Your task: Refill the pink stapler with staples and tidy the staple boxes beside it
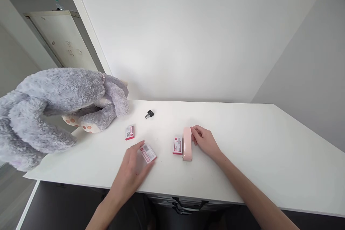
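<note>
My left hand [130, 170] curves around a small white-and-red box [148, 153]; the thumb and a fingertip meet its opposite edges, with a gap between box and palm. A pink stapler [187, 144] lies lengthwise away from me on the white table. At its far right side, the curled fingers of my right hand [204, 140] grip it, some of them hidden. Another white-and-red box [177, 145] sits against the stapler's left side. Farther left lies a third similar box [129, 132], apart from both hands.
Black-headed keys [149, 114] lie toward the back of the white table [242, 133]. A large grey plush toy [64, 90] fills the left end. Behind the table rises a white wall [188, 43]; a dark drawer handle [190, 205] shows below the front edge.
</note>
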`<state>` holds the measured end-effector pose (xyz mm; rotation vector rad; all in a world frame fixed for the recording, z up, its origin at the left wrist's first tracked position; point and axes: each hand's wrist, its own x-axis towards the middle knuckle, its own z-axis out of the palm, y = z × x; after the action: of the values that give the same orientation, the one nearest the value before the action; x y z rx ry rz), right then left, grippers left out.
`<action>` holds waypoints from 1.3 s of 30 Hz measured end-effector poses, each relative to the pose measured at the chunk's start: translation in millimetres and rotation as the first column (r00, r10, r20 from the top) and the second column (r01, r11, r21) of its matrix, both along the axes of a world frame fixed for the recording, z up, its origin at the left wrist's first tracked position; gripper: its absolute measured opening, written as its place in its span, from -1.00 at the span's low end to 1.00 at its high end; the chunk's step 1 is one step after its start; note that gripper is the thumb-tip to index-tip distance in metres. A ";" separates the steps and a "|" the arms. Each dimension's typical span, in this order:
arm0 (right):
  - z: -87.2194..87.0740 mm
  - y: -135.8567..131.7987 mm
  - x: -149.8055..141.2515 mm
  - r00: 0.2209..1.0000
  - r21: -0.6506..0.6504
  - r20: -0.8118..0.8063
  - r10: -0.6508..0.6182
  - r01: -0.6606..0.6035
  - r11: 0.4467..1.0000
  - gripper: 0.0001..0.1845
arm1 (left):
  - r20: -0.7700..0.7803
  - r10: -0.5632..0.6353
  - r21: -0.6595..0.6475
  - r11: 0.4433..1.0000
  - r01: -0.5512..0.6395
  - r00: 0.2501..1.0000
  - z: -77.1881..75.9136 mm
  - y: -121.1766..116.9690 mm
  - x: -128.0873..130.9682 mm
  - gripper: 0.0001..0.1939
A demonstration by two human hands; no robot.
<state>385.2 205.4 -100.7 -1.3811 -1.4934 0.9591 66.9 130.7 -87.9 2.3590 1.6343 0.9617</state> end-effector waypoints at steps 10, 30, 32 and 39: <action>0.6 1.5 1.0 0.999 0.007 0.029 0.021 -0.022 1.000 -0.46 | 0.346 -0.130 -0.259 0.939 0.228 0.929 4.6 30.2 65.0 -0.27; 1.2 0.8 1.3 0.999 -0.004 0.037 0.016 -0.016 1.000 -0.40 | 0.310 -0.328 -0.275 0.868 0.414 0.893 2.2 47.5 76.4 -0.14; 1.3 -0.1 1.3 0.999 -0.011 0.027 0.018 -0.017 1.000 -0.40 | 0.320 -0.286 -0.257 0.891 0.373 0.903 -0.7 50.0 73.9 -0.16; 1.9 -2.8 2.2 1.000 -0.026 0.015 0.021 -0.021 0.999 -0.43 | 0.099 0.030 0.076 0.996 -0.038 0.995 -8.7 83.5 29.0 -0.44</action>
<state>387.4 202.5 -98.7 -1.3963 -1.5146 0.9860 95.9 214.2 -96.6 2.2989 1.6344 1.1487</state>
